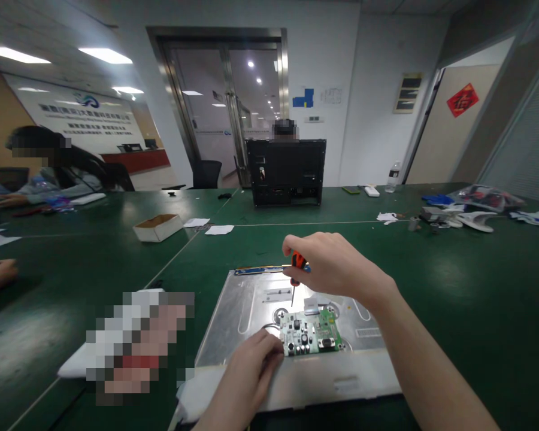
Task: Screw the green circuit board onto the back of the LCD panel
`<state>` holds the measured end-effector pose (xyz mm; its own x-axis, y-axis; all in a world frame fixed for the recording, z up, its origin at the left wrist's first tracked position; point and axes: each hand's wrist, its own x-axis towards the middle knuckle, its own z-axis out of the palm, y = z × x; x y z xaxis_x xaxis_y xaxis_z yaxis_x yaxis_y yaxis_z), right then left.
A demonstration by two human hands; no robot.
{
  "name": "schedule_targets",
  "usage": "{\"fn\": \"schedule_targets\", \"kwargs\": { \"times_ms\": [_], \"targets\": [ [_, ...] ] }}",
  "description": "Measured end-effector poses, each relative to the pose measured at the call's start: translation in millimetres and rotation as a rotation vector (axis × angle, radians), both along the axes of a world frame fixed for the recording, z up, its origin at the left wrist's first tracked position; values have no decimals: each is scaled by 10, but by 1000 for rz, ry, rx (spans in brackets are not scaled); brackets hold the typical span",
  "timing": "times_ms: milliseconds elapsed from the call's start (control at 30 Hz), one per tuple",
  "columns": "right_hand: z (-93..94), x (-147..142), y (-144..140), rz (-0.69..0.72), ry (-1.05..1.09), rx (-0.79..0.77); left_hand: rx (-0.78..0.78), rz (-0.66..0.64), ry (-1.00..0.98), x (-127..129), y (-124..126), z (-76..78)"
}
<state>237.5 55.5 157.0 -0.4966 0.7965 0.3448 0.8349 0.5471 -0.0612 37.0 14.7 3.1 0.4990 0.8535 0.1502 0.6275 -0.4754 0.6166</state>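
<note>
Gripping the screwdriver [295,269] upright in my right hand [332,263], fingers closed, tip just above the circuit board [309,335]; my left hand [251,365], fingers curled, steadies the board's left edge.

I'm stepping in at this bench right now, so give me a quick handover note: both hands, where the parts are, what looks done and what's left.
Right hand: closed around an orange-handled screwdriver, held upright with its tip down on the metal back panel, just above the green circuit board.
Left hand: resting on the panel, fingers touching the board's left edge and steadying it.
Parts: the panel lies flat on the green table; the board sits on its lower middle. A small open cardboard box stands further back to the left.
Done: the panel's back is bare and the board exposed.
Left: the board is still on the panel; which screws are in is too small to tell.
</note>
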Motion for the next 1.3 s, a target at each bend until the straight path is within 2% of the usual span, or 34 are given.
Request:
{"fn": "schedule_targets", "kwargs": {
  "times_ms": [300, 533, 1000, 1300],
  "targets": [
    [40, -28, -91, 57, 6, -39, 118, 14, 41, 27, -33, -120],
    [4, -95, -111, 133, -17, -44, 195, 6, 46, 11, -32, -117],
    [-53, -115, -180, 343, -9, -213, 181, 7, -11, 9, -36, -115],
    [-89, -141, -175, 366, -33, -237, 135, 33, 21, 32, -34, -87]
  ]
}}
